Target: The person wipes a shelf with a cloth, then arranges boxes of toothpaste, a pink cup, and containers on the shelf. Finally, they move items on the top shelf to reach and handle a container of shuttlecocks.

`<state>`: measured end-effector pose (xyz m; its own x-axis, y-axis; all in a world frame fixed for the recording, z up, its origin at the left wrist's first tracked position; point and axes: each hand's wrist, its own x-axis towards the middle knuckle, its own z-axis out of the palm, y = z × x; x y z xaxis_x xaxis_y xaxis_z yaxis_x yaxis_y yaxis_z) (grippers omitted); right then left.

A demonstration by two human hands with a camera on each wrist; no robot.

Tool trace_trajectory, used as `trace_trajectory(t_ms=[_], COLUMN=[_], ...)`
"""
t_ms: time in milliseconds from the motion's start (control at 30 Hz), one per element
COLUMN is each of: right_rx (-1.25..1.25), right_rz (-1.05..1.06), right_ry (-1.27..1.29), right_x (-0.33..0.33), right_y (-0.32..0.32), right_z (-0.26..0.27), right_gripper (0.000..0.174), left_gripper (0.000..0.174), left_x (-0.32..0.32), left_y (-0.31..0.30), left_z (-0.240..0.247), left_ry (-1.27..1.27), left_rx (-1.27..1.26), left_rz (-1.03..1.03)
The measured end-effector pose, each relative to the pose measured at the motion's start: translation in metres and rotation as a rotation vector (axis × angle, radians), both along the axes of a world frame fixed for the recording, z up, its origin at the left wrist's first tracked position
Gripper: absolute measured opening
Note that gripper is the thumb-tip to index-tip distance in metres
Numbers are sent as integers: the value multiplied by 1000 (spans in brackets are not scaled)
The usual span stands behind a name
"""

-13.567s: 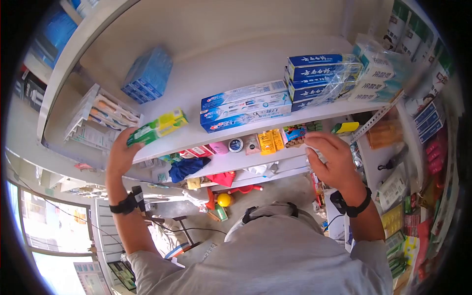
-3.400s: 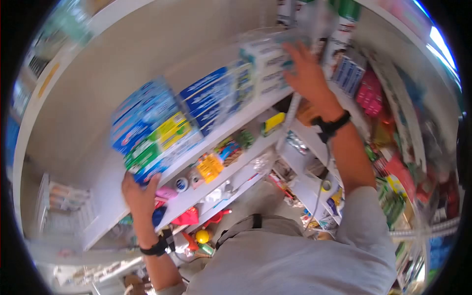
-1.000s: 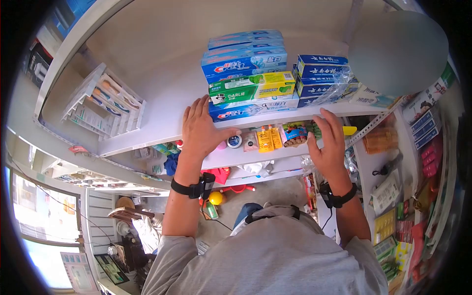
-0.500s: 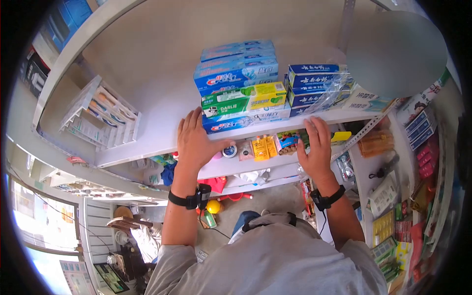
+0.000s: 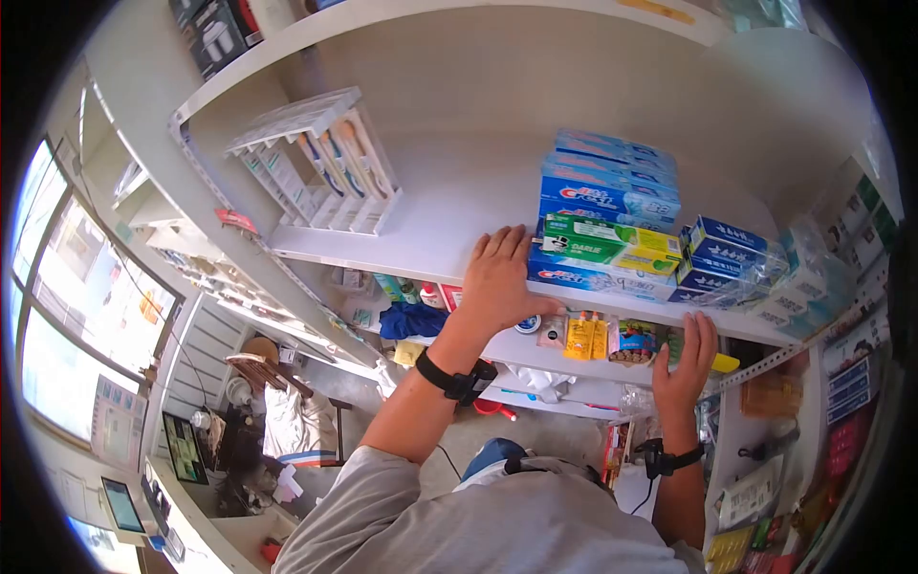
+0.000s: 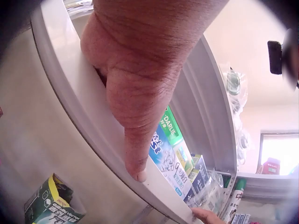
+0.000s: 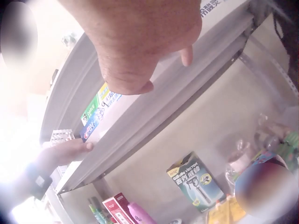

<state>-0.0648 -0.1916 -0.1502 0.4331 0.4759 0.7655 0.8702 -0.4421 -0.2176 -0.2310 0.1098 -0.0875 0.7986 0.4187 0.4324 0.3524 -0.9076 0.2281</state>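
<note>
My left hand [image 5: 502, 287] rests on the shelf [image 5: 411, 249], fingers extended beside the left end of a toothpaste stack and thumb over the front edge. In the stack, a green-yellow Darlie toothpaste box [image 5: 612, 244] lies on a blue-white Crest toothpaste box [image 5: 602, 277]. More Crest toothpaste boxes [image 5: 607, 191] are piled behind. My right hand [image 5: 687, 368] is at the shelf's front edge, fingers extended near dark blue toothpaste boxes [image 5: 732, 251] partly wrapped in clear plastic. In the left wrist view, the left thumb [image 6: 135, 158] points down along the shelf edge.
A white rack of toothbrushes [image 5: 335, 167] stands at the shelf's left. Plastic-wrapped pale boxes [image 5: 803, 277] sit at the right, near a perforated upright. On the lower shelf are yellow pouches [image 5: 585, 338], a razor box [image 7: 195, 181] and a pink bottle [image 7: 140, 213].
Over ten seconds ago my left hand held the Darlie box and blue boxes stood back left; both are now at the stack. Since half a second ago, the head view has swung left.
</note>
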Motion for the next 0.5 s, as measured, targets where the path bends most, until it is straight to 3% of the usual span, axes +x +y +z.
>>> trace_trajectory(t_ms=[367, 500], right_rx=[-23, -38], right_rz=[10, 13], right_ry=[8, 22], right_x=[1, -1], right_y=[-3, -4], right_z=[-1, 2], right_gripper=[59, 59], left_gripper=[125, 121], left_x=[1, -6], left_y=[3, -1], left_z=[-5, 3], left_ry=[16, 23], left_rx=[1, -22], left_rz=[8, 6])
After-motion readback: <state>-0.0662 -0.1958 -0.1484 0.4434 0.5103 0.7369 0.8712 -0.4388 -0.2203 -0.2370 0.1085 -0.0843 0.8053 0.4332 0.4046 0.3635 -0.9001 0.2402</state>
